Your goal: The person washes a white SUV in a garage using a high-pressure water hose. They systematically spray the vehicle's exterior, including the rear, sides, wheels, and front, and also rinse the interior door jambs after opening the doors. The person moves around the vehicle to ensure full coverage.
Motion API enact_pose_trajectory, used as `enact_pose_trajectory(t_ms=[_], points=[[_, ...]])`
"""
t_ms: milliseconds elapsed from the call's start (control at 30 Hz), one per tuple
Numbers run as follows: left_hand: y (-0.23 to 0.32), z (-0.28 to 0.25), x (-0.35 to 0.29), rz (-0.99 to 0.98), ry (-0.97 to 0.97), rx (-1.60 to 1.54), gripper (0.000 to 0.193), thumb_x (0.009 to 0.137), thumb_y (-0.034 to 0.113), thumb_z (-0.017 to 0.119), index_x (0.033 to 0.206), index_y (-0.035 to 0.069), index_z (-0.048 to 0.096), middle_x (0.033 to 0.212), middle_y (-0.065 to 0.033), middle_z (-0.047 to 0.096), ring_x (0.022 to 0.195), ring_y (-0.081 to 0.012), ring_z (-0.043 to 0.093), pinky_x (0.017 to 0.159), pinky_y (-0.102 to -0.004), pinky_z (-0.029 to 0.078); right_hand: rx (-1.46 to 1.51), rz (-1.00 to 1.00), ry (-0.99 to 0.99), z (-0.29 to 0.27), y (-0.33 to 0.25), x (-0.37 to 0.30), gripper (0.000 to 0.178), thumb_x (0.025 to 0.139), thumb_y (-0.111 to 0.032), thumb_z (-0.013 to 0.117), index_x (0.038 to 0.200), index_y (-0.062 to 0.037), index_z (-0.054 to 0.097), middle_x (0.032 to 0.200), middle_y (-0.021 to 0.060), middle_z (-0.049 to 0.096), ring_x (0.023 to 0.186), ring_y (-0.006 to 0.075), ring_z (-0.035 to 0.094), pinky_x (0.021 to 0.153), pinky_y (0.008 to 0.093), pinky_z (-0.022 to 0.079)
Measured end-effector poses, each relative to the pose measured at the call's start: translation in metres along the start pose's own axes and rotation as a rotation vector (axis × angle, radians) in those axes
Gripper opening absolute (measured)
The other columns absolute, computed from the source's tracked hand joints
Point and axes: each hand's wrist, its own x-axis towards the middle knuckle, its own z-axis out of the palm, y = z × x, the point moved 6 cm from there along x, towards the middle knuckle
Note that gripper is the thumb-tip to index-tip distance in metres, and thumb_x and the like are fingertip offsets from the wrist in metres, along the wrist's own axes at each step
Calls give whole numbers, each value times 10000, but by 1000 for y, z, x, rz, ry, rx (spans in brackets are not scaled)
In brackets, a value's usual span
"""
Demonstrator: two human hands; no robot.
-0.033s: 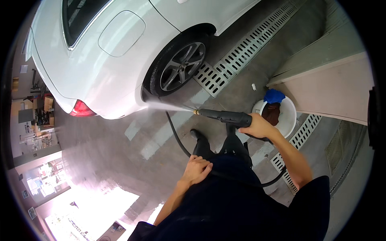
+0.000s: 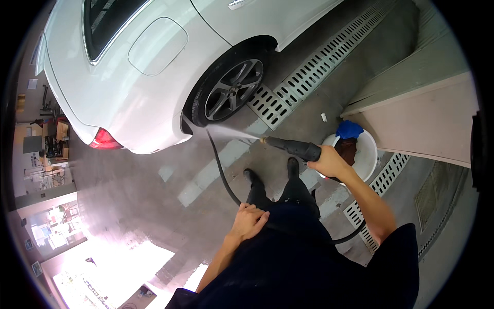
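Observation:
My right hand [image 2: 330,164] grips the handle of a black pressure washer gun [image 2: 293,147] with a brass-coloured nozzle tip. A white fan of spray [image 2: 229,132] leaves the tip toward the lower rear wheel arch of a white car [image 2: 154,98], just behind its rear wheel [image 2: 234,92]. My left hand [image 2: 248,221] is closed round a black hose [image 2: 220,170] at my waist. From that hand, the hose runs forward across the floor toward the wheel; another stretch shows under my right forearm.
A white bucket [image 2: 368,157] stands beside my right hand, with a blue cloth [image 2: 350,129] and a brown cloth [image 2: 346,150] over its rim. Slotted drain covers [image 2: 309,72] cross the wet floor. A pale panel [image 2: 411,118] edges the right side. Shelving with boxes [image 2: 54,139] stands far left.
The gun tip has shifted slightly right, tilting the gun more. Its spray has moved from the rear bumper's edge to the wheel arch. More of my right boot shows. Both hands keep their hold.

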Motion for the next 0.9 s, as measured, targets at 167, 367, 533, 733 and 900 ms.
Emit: enact_pose_trajectory(t_ms=[167, 367, 533, 733, 900], points=[[3, 11, -3, -99, -9, 67, 401, 979, 338, 576, 731, 69, 740, 677, -97, 637, 728, -253, 587, 829, -368, 397, -188, 94, 684, -145, -6, -53, 354, 775, -200, 751, 987, 53, 624, 803, 266, 675, 803, 436, 676, 720, 459, 520], [13, 14, -25, 161, 48, 43, 470, 985, 364, 592, 647, 52, 690, 599, -83, 604, 622, -245, 551, 781, -351, 379, -157, -50, 976, -152, -137, -196, 172, 827, -78, 711, 930, 3, 599, 685, 208, 622, 629, 377, 628, 619, 410, 491], [11, 40, -85, 403, 87, -45, 490, 972, 376, 613, 610, 54, 688, 567, -76, 581, 548, -250, 523, 708, -350, 383, -245, 139, 496, -1, -200, -281, 293, 695, -60, 751, 941, -15, 599, 731, 234, 653, 740, 455, 651, 676, 448, 513], [-11, 33, -185, 445, 190, -114, 475, 959, 356, 633, 589, 63, 693, 538, -63, 568, 515, -238, 508, 674, -339, 377, -500, 185, 911, 67, -328, -403, 349, 730, -72, 752, 1038, -46, 590, 897, 167, 627, 854, 382, 563, 804, 444, 451], [-11, 7, -223, 588, 329, -211, 484, 941, 328, 654, 537, 61, 639, 508, -51, 528, 480, -237, 491, 613, -349, 371, -703, 0, 396, 141, -417, -432, 607, 596, -140, 817, 1102, -17, 505, 769, 179, 654, 751, 395, 682, 722, 435, 545]])
